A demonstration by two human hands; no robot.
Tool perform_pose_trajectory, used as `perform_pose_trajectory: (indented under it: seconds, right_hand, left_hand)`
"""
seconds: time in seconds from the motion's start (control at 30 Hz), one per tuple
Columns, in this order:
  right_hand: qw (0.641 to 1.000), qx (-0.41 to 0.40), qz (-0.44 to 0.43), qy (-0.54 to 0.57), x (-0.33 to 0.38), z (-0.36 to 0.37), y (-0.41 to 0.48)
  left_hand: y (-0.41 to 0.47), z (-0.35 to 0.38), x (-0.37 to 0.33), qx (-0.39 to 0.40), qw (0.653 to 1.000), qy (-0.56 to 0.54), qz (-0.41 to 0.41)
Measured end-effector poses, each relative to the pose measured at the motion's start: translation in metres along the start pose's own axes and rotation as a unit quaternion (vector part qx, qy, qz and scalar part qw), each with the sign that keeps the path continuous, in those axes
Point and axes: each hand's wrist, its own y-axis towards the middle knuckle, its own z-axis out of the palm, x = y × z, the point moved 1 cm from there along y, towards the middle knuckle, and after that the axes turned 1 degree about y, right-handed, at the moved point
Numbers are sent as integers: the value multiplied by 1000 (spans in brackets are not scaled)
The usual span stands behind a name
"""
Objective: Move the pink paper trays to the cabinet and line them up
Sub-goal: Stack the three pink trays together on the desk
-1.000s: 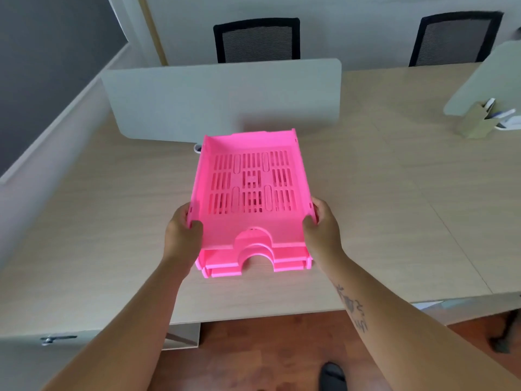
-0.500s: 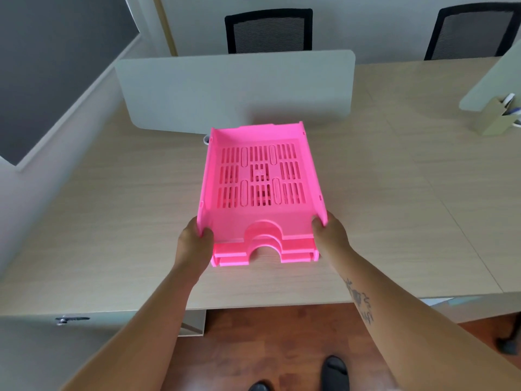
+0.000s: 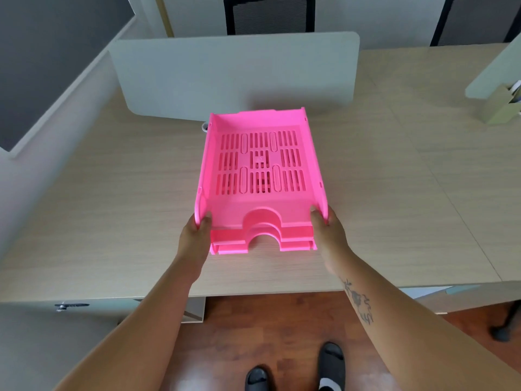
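Note:
A stack of pink paper trays [image 3: 260,176] rests on the wooden desk [image 3: 112,210], its slotted bottom facing up and the arched cut-outs toward me. The top tray [image 3: 262,204] is tilted up at the near end above the lower trays [image 3: 228,245]. My left hand [image 3: 194,238] grips the near left corner of the top tray. My right hand [image 3: 328,235] grips its near right corner. The cabinet is not in sight.
A grey divider panel [image 3: 234,77] stands behind the trays. Two black chairs [image 3: 269,15] are beyond it. A beige pen holder [image 3: 501,107] sits at the far right. A drawer unit with a lock [image 3: 70,306] is under the desk at left. My feet [image 3: 329,365] stand on wood floor.
The camera has moved closer and tilted down. Both hands keep their grip on the top tray's near corners, and its near end sits a little higher above the lower trays.

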Motion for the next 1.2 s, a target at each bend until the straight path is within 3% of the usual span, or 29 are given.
perform_pose_trajectory:
  seconds: [0.13,0.53,0.8,1.2]
  right_hand:
    - [1000,-17,-13,8,1,3,9]
    - [998,44,40,24,-16,0,12]
    - [997,22,36,59,-12,7,22]
    - [994,28,37,100,-25,9,2]
  left_hand:
    - [5,4,3,2,1000,-28,-4]
    - [11,-2,24,43,995,-89,-17]
    - [24,6,24,25,994,-101,-45]
    - [12,9,39,43,990,-134,-13]
